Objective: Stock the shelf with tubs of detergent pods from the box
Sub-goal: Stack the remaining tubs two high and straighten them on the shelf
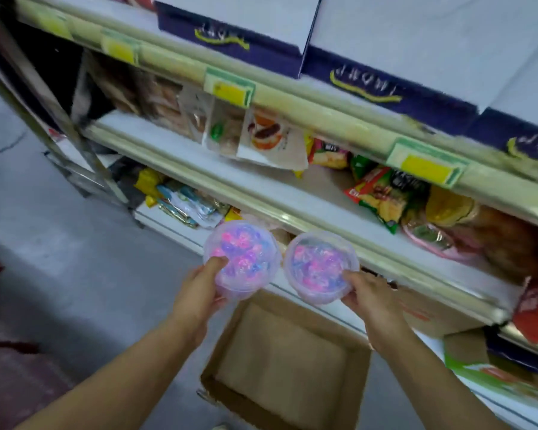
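Two clear round tubs filled with pink and purple detergent pods are held up in front of the shelving. My left hand [201, 288] grips the left tub [244, 254], thumb on its lid. My right hand [367, 294] grips the right tub [319, 266] the same way. Below them on the floor stands an open cardboard box [288, 364]; its inside shows only bare brown cardboard. The white middle shelf [280, 193] runs just beyond the tubs.
Snack bags [382, 193] and pastry packets [271, 135] lie on the middle shelf. Purple and white cartons [385, 82] sit on the top shelf above yellow price tags. More packets [180, 197] fill the lower shelf. A metal frame [44, 97] stands at left, over grey floor.
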The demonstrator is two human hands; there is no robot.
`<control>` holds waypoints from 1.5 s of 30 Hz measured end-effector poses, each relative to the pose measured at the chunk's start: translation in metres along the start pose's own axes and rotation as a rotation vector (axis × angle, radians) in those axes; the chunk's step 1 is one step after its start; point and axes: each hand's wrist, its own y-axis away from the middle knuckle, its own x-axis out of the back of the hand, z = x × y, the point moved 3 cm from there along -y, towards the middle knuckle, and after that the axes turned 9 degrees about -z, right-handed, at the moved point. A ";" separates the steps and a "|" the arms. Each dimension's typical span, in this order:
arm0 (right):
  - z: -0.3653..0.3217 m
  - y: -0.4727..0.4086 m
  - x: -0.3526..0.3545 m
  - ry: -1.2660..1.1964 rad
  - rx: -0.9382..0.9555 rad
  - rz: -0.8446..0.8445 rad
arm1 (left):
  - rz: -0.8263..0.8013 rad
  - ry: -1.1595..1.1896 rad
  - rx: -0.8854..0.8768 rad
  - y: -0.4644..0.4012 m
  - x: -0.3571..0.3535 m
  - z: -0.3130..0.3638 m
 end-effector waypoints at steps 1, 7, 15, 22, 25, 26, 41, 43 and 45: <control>-0.022 0.015 0.002 0.000 0.040 0.003 | -0.007 0.003 -0.023 0.016 -0.002 0.018; -0.125 0.093 0.011 -0.083 0.213 0.002 | -0.035 0.057 -0.146 0.102 -0.010 0.110; -0.235 0.156 -0.004 -0.149 0.391 -0.114 | -0.028 0.141 -0.280 0.180 -0.001 0.207; -0.321 0.171 -0.042 -0.144 0.468 -0.118 | -0.065 0.141 -0.362 0.198 0.025 0.294; -0.356 0.167 -0.066 -0.164 0.492 -0.099 | -0.124 0.167 -0.394 0.185 0.040 0.330; -0.367 0.165 -0.074 -0.174 0.498 -0.093 | -0.132 0.191 -0.397 0.179 0.045 0.342; -0.519 0.155 -0.183 -0.296 0.571 0.014 | -0.286 0.066 -0.484 0.110 0.120 0.529; -0.535 0.158 -0.187 -0.320 0.580 0.020 | -0.315 0.053 -0.508 0.111 0.117 0.545; -0.551 0.162 -0.186 -0.347 0.609 0.041 | -0.329 0.059 -0.546 0.111 0.113 0.560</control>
